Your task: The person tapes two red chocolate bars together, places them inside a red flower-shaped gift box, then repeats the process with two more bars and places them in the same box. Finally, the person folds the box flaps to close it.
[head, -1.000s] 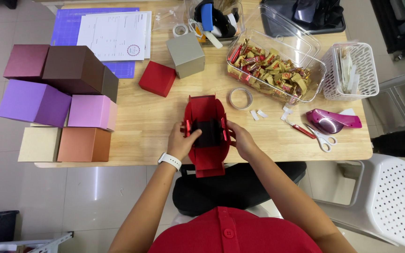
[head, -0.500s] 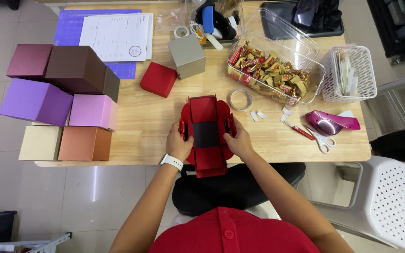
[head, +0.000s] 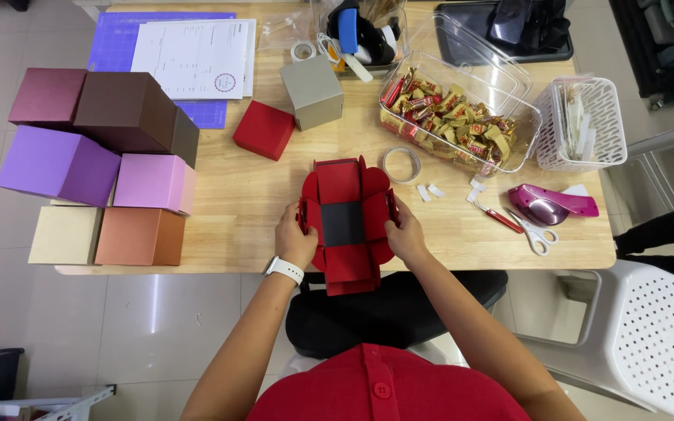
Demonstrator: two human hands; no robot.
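Eight closed boxes are being counted on the wooden table (head: pixel 259 210): six stacked at the left, plus a small red box (head: pixel 264 129) and a grey box (head: pixel 312 91). Wrapped candies are being kept in a clear plastic container (head: pixel 462 117). One unfolded red paper box (head: pixel 346 222) with a black centre is being held at the table's near edge, its sides pinched by the closed fingers of the left hand (head: pixel 293 240) and the right hand (head: pixel 406 234).

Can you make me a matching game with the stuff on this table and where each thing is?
Things:
1. unfolded red box
2. clear tub of sweets
3. scissors
4. purple box

Places:
A. far left, in the pile of boxes
B. between both hands
C. beside the white basket
D. near the table's right front edge, by the pink tape dispenser

Pairs: 1-B, 2-C, 3-D, 4-A
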